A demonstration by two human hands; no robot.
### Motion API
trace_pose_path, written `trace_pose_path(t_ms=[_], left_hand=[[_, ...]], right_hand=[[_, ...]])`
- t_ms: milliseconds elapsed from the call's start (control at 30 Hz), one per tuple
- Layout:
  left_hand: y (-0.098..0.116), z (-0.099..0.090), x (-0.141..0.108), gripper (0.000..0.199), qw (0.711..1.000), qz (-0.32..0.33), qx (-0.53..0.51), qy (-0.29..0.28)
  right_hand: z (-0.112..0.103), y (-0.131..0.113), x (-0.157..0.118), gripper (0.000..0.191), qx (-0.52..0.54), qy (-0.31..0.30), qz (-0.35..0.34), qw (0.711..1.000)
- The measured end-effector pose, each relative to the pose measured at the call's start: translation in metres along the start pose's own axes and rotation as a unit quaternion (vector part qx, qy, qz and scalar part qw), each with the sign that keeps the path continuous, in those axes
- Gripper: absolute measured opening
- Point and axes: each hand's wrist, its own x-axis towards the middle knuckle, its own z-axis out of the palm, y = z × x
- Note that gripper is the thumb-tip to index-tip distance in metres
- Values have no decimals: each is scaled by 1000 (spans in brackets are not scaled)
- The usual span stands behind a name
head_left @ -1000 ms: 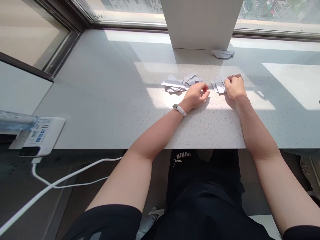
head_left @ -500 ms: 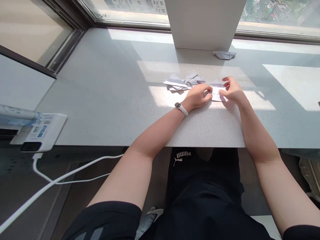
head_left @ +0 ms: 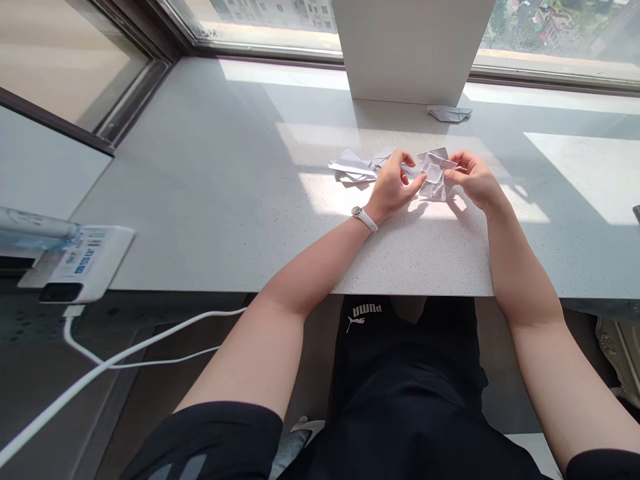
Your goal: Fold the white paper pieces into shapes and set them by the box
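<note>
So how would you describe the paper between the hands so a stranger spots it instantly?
Below the white pillar on the speckled sill, find the folded white paper. The left hand and right hand hold it, unlike the paper heap alongside.

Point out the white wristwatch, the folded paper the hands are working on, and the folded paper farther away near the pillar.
White wristwatch (head_left: 364, 219), head view, on the strap.
Folded white paper (head_left: 434, 175), head view, on the central folds.
Far folded paper (head_left: 449, 114), head view, on its middle.

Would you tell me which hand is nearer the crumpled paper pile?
Left: the left hand sits beside the pile; the right hand is beyond the folded paper.
</note>
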Motion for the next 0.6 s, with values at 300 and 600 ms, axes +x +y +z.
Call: trace_pose_path(t_ms=[300,600], left_hand=[[-5,1,2,34,997,18,-74,9],[-3,-2,3,31,998,-3,-62,10]], right_hand=[[12,9,10,55,-17,18,-91,996],[9,9,9,53,-89,56,-110,988]])
